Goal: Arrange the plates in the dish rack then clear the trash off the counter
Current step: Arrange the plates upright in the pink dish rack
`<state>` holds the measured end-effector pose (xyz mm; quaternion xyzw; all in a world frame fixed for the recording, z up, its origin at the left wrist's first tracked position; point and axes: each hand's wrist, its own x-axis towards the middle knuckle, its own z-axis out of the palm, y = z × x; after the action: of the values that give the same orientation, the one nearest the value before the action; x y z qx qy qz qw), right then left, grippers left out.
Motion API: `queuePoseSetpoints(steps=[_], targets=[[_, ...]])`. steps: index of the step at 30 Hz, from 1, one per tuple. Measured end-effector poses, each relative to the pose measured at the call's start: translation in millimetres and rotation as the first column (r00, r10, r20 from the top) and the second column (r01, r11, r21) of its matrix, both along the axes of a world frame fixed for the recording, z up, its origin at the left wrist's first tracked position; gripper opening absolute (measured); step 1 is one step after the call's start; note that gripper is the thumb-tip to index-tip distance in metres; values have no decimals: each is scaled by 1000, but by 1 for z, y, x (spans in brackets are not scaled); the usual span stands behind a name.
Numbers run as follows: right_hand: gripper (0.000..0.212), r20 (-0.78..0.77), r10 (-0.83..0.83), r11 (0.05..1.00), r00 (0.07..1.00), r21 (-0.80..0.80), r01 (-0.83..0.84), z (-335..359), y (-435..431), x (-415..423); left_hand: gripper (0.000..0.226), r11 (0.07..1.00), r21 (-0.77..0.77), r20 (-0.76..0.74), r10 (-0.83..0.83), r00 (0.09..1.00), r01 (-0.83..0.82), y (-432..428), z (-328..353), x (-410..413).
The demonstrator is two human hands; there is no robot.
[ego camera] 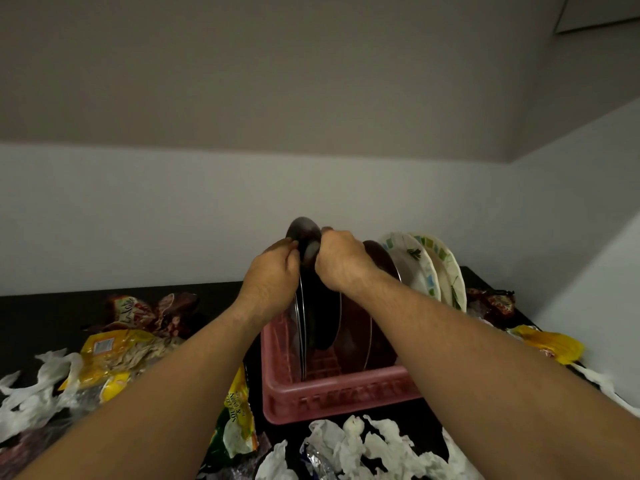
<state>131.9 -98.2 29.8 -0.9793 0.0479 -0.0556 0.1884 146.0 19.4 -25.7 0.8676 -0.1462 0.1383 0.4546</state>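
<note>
Two hands on one dark plate (301,230), seen from the head view. Left hand (273,271) curled round the rim's left edge, right hand (341,261) clamped over the top, fingers wrapped tight. Plate upright, lower half down inside the pink rack (332,400); exact slot hard to tell behind the arms. Further right in the rack: another dark plate (382,261), then patterned white plates (415,268), all on edge.

Looks like the plate-racking step, close to its end, with no loose plates in sight on the desk (41,310). Next up, probably: seat this one square in a slot, let go only once steady, then switch to the trash. Plenty waiting: wrappers (114,351) on the left, crumpled tissues (367,445) in front, a yellow wrapper (550,344) right of the rack.
</note>
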Motion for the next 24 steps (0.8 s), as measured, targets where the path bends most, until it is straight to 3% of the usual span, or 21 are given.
queuePoseSetpoints(steps=[7, 13, 18, 24], targets=[[36, 20, -23, 999, 1000, -21, 24, 17, -4, -2, 29, 999, 37, 2, 29, 1000, -29, 6, 2, -5], [35, 200, -48, 999, 979, -9, 50, 62, -11, -1, 40, 997, 77, -3, 26, 1000, -26, 2, 5, -7], [41, 203, -43, 996, 978, -68, 58, 29, -5, -17, 41, 997, 73, -20, 20, 1000, -18, -2, 2, -3], [32, 113, -35, 997, 993, -59, 42, -17, -1, -32, 38, 997, 78, 2, 30, 1000, -30, -1, 2, -5]])
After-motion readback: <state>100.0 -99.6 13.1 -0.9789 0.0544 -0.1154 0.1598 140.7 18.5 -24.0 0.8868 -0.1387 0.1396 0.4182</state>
